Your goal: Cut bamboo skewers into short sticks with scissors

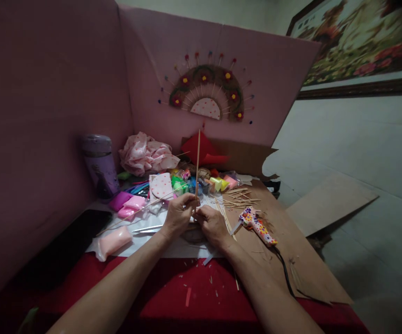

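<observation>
Both hands meet over the white sheet [183,250] near the middle of the table. My left hand [179,214] is closed around thin wooden sticks [198,160], which rise upright from its fingers. Close beside it, my right hand [213,225] has its fingers pressed together at the sticks' lower end; whether it also grips them is hidden. Scissors [147,230] lie by the left wrist, their blades pointing left. To the right are more wooden sticks [241,202] and a flower-patterned glue gun [259,226] with a black cord.
Wrapped clay packs [115,241] sit at left, near a dark flat object [72,243] and a purple tumbler [100,164]. Crumpled spotted cloth [147,155] lies at the back. A half-round decoration [204,88] hangs on the pink board [145,55]. Cardboard [301,264] covers the right side.
</observation>
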`<state>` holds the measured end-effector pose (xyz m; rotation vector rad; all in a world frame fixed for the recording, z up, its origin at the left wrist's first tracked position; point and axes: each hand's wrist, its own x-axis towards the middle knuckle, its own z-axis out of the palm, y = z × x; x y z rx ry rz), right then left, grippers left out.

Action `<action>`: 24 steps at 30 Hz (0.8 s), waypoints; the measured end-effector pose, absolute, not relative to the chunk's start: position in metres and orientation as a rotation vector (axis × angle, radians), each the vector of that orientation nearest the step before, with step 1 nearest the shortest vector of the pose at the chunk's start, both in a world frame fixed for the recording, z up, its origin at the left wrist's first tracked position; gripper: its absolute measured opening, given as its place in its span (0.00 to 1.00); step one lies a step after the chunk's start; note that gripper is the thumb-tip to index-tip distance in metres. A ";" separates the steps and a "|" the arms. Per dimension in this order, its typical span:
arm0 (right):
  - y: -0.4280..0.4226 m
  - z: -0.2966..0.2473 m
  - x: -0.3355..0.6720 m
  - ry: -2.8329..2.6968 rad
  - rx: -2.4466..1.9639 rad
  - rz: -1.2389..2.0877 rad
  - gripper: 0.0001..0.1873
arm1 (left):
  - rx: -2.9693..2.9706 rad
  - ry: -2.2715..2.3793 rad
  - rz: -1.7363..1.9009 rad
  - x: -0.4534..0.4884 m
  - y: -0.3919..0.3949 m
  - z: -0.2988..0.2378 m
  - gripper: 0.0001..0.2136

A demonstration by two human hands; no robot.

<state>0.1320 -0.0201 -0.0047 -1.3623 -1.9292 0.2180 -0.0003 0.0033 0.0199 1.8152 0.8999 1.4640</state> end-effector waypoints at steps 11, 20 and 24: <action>-0.020 -0.008 0.133 -1.922 -1.344 0.230 0.09 | 1.568 0.737 1.474 0.005 0.006 0.027 0.07; -0.019 -0.007 0.134 -1.968 -1.337 0.145 0.12 | 1.758 0.784 1.430 0.007 0.006 0.029 0.08; -0.018 -0.008 0.135 -1.981 -1.353 0.130 0.12 | 1.779 0.780 1.436 0.007 0.006 0.028 0.08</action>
